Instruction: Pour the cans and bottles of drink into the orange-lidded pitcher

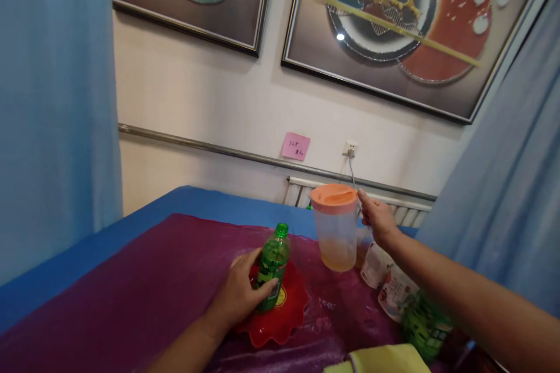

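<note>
A clear plastic pitcher with an orange lid (336,233), a little orange liquid in its bottom, sits in the right hand (378,218), whose fingers close on its handle. Whether it rests on the shiny purple cloth (153,291) I cannot tell. The left hand (240,297) wraps a green plastic bottle (273,262) standing upright on a red scalloped plate (284,315). White printed packets (385,280) lie under the right forearm.
</note>
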Tool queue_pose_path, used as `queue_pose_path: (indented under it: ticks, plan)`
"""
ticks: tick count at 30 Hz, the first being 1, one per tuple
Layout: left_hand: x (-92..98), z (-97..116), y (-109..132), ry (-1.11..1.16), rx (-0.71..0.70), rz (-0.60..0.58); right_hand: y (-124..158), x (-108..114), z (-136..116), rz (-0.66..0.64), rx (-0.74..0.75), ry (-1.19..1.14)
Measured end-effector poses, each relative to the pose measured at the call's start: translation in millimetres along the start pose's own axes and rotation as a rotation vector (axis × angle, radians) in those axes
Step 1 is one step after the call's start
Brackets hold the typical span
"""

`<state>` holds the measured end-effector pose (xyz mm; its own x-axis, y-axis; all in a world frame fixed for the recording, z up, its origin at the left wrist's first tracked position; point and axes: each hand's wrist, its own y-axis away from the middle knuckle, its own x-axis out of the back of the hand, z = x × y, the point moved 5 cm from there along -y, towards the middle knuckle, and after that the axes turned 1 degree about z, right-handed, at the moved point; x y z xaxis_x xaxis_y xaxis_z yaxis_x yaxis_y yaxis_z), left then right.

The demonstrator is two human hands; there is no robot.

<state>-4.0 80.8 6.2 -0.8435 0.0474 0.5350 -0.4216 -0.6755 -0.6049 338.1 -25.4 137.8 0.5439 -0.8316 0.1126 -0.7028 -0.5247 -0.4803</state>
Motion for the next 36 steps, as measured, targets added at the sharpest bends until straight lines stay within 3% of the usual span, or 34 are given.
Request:
queue_pose_path:
  ticks: [5, 12, 26, 36]
  plan:
    - [-3.8, -4, 5, -0.009, -0.005, -0.029, -16, 7, -37, -0.15, 0.045, 0.068]
    - [-6.3, 3, 8, 0.006, -0.022, -0.113, -10, 6, -54, -0.241, 0.139, 0.25]
    - [-2.7, 5, 6, -0.015, -0.048, -0.075, 1, -28, -109, -0.379, 0.386, 0.385]
    - [-3.4, 8, 7, 0.005, -0.032, -0.117, 0, -38, -120, -0.427, 0.497, 0.491]
